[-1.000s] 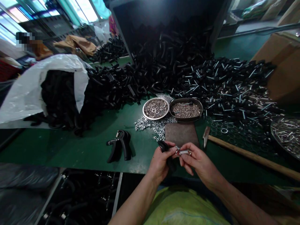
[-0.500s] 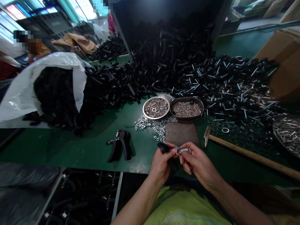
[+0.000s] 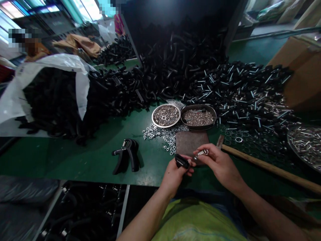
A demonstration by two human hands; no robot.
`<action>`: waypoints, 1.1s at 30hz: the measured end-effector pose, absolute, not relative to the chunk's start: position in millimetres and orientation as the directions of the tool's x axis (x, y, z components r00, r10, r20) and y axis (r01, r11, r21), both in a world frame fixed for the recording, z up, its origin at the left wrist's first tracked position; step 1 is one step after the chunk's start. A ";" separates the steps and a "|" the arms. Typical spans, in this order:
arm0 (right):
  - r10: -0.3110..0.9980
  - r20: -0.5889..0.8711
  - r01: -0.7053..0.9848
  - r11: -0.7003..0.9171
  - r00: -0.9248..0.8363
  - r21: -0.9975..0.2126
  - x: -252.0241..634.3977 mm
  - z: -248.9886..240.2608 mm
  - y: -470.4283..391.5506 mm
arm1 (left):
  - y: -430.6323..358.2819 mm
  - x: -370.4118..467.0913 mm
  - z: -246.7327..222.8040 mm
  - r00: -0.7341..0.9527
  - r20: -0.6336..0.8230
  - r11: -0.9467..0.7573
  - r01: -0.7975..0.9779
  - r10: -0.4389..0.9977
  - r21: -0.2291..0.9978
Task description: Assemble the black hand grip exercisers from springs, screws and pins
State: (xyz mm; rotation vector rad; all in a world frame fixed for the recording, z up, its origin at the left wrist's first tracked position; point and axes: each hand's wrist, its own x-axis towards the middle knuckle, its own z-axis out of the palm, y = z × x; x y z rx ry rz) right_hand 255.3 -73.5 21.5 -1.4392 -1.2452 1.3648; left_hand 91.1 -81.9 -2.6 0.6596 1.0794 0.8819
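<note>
My left hand point(image 3: 175, 174) is closed around a black plastic handle point(image 3: 182, 161), held above the front of the green table. Just to its right, my right hand point(image 3: 217, 164) pinches a shiny metal coil spring point(image 3: 202, 153) between thumb and fingers. A small gap separates the spring from the black handle. Beneath the hands lies a flat brown plate point(image 3: 192, 139). On the table to the left stands an assembled black hand grip strengthener point(image 3: 127, 155), with its spring at the top.
A round bowl point(image 3: 166, 115) and an oval tin point(image 3: 199, 117) hold small metal parts; loose nuts point(image 3: 170, 140) lie before them. A hammer point(image 3: 265, 165) rests at right. Black handles point(image 3: 160, 77) and knobs with metal rods point(image 3: 240, 87) heap behind, beside a cardboard box point(image 3: 298, 70).
My right hand has moved right and slightly up with the spring, away from the black handle. My left hand has turned the handle a little.
</note>
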 end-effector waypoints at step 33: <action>0.955 0.025 0.926 -0.281 0.297 -0.253 376.4 -22.0 -4.6 | -84.5 96.9 9.0 0.408 -0.503 0.570 -0.052 0.762 0.820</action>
